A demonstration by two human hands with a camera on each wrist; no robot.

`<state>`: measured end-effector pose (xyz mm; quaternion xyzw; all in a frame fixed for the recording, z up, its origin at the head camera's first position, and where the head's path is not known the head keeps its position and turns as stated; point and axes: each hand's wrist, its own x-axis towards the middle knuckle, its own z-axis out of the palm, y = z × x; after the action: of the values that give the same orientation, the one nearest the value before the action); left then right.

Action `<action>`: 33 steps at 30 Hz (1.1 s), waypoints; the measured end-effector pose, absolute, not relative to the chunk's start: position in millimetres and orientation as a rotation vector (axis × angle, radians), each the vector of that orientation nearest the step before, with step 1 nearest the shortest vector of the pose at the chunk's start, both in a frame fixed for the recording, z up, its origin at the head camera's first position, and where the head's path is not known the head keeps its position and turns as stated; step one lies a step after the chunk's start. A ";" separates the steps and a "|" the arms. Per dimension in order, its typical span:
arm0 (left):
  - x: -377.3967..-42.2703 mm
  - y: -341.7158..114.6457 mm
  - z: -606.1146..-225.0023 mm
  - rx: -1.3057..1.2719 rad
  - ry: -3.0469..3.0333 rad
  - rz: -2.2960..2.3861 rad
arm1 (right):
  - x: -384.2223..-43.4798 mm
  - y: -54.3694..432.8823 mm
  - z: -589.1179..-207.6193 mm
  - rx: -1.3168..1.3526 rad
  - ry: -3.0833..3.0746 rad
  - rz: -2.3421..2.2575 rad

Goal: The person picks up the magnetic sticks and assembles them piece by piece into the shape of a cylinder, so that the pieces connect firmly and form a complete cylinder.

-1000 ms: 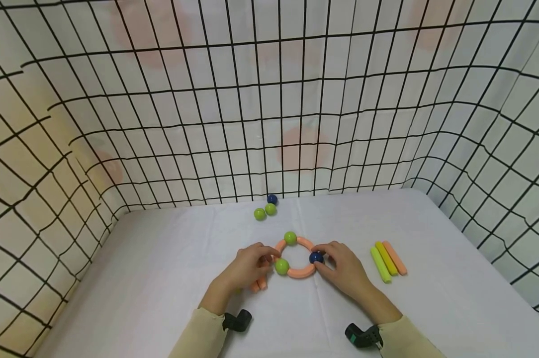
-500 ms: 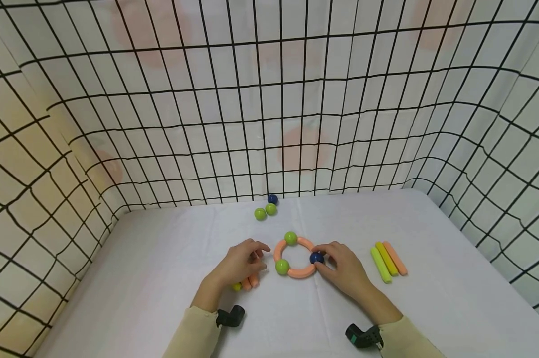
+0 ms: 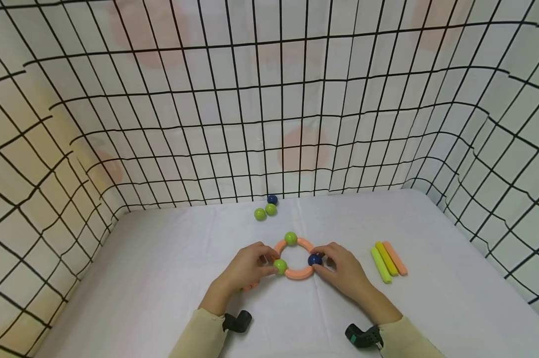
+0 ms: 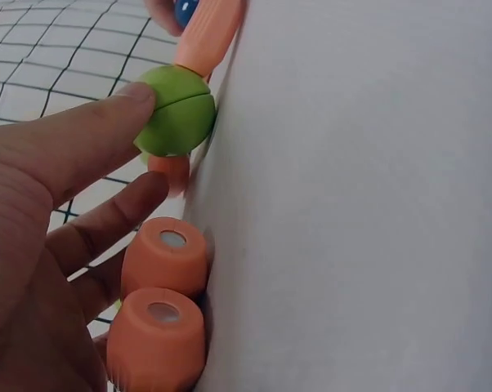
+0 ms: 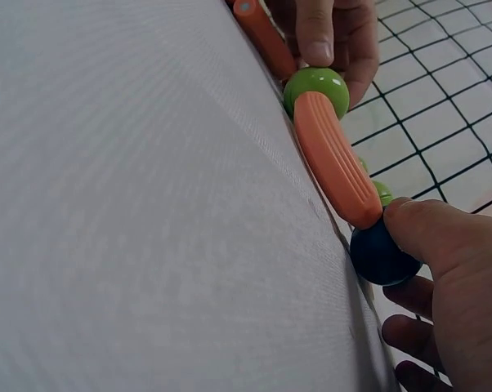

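Note:
A ring of curved orange pieces [image 3: 299,274] joined by balls lies on the white table in the head view. My left hand [image 3: 249,264] pinches the front-left green ball [image 3: 280,267], its thumb [image 4: 115,110] against the ball and a fingertip by the orange piece behind. My right hand [image 3: 344,271] holds the dark blue ball [image 3: 314,260] at the ring's right side between thumb and fingers. At the ring's back sits another green ball [image 3: 290,238], touched by neither hand. Two loose orange sticks [image 4: 166,255] lie beneath my left hand, mostly hidden in the head view.
Two green balls [image 3: 260,214] and a dark blue ball [image 3: 272,199] lie near the table's back edge. To the right, a light green stick [image 3: 381,265], a yellow stick [image 3: 387,258] and an orange stick [image 3: 395,258] lie side by side. Black-grid netting [image 3: 296,134] surrounds the table.
My left hand first drew back left from the ring, the loose sticks shifting left too, then returned and took hold of the green ball. The ring has moved slightly left; my right hand stayed on the blue ball.

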<state>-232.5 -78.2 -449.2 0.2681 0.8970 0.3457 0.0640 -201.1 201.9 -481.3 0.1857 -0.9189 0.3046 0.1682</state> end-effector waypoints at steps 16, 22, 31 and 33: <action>-235.8 -81.1 -463.2 0.841 2.659 1.161 | -203.7 289.5 -414.1 0.169 -2.651 0.851; -237.9 -82.1 -465.5 0.867 2.679 1.144 | -203.8 339.6 -414.9 -0.046 -2.793 0.856; -238.1 -83.1 -465.9 0.864 2.668 1.163 | -207.0 370.1 -436.8 -0.095 -3.035 0.979; -237.1 -83.4 -465.6 0.851 2.665 1.161 | -207.8 372.1 -441.5 -0.086 -3.077 0.990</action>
<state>-237.1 -83.4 -465.6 0.2804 0.8785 0.3827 0.0562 -207.8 372.1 -441.5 -0.0265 -0.9506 0.3058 -0.0461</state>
